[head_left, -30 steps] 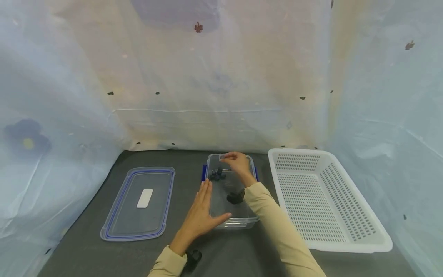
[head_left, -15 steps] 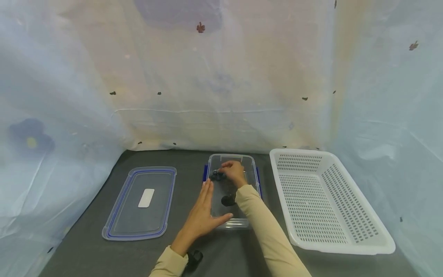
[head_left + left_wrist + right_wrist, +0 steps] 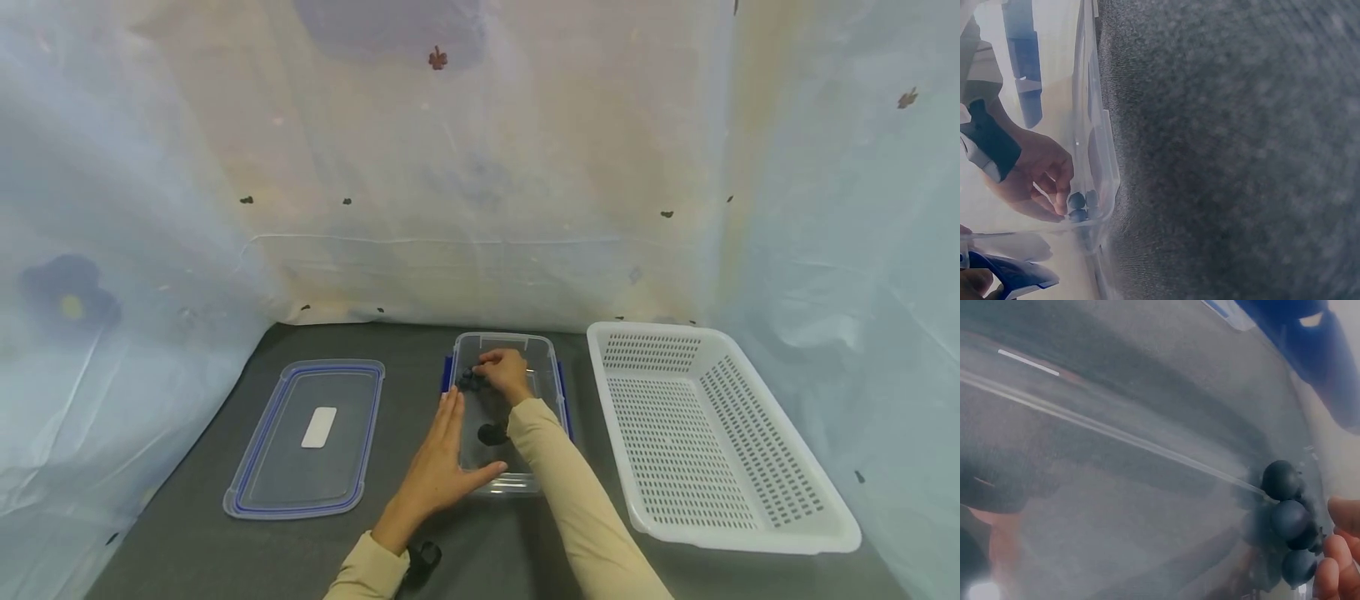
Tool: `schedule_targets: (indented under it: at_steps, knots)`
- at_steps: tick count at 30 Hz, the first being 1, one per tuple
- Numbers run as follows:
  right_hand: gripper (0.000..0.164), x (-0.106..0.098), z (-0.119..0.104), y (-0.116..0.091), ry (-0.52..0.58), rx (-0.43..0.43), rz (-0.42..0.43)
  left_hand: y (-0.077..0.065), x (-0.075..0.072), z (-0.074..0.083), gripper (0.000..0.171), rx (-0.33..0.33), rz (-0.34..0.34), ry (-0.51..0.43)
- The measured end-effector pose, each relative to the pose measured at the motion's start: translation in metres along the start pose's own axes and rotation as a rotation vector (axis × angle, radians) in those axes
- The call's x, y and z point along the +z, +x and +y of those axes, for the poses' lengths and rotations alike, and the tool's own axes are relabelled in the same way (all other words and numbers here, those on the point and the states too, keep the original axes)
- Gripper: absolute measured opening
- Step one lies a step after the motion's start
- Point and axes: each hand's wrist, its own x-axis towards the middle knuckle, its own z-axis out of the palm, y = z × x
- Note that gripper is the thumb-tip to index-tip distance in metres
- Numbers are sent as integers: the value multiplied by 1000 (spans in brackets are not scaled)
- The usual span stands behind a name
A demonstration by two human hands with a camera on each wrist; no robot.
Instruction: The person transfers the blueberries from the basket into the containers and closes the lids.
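Note:
In the head view a clear plastic box (image 3: 491, 483) with blue side latches stands in the middle of the table. A small bunch of dark grapes (image 3: 1290, 519) lies in its far left corner. My right hand (image 3: 506, 372) reaches down into the box, thumb and curled fingers pinching at the stem side of the bunch. In the right wrist view those fingertips (image 3: 1330, 569) are right against the grapes. Along the box's left side my left hand (image 3: 438, 467) rests with straight fingers, thumb spread toward the near rim. A blue latch (image 3: 1016, 278) shows beside the left fingers in the left wrist view.
The clear lid (image 3: 281, 492) with a blue seal and a white label (image 3: 318, 427) lies flat to the left. A white perforated basket (image 3: 750, 537) stands at the right. Patterned plastic sheeting (image 3: 465, 275) hangs behind and around the dark table.
My right hand has come down and slightly nearer from the box's far rim to its far left corner, then stayed there at the grapes. The left hand has kept its place.

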Motion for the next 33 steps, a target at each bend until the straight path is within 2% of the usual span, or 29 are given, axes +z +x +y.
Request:
schedule_targets:
  at_steps: [10,17,21,24,33]
  knots:
    - [26,-13,-14,-1,87,-36,22,1,-2,1,113,3,-17,54]
    - [26,-33,-37,-12,315,-20,2,2,-4,3,113,-6,-40,43]
    - [28,-43,-50,-20,440,-38,-17,3,-10,4,113,-21,-61,-5]
    - [30,-48,-56,-29,510,-43,-32,4,-16,4,108,-20,-54,-57]
    - [25,-50,-79,-66,701,-144,-80,4,-47,3,82,129,37,-143]
